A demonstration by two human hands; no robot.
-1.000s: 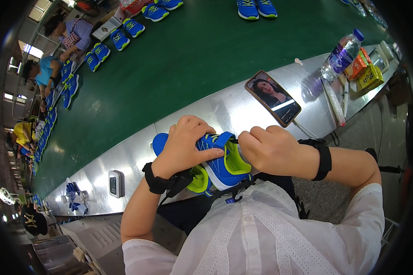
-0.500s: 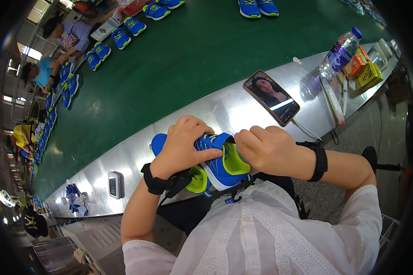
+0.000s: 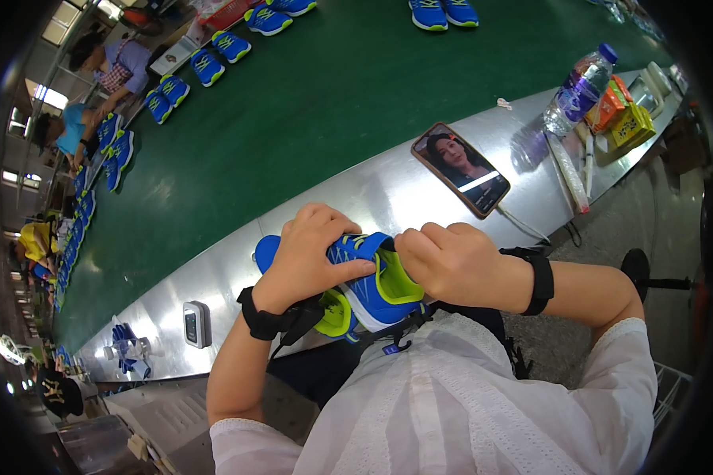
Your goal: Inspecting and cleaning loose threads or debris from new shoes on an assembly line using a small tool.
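I am gripping the blue shoe [image 3: 368,281] with my left hand [image 3: 309,257] and right hand [image 3: 451,265], both clenched on it, at the near edge of the surface [image 3: 356,198]. It could slip off if my fingers are loosening.

shoe [image 3: 372,289]: middle covered by left hand [image 3: 309,257], tongue area by right hand [image 3: 451,261] | far shoes [image 3: 444,12]: cut by top edge | small grey device [image 3: 194,323]: too small (display unreadable)
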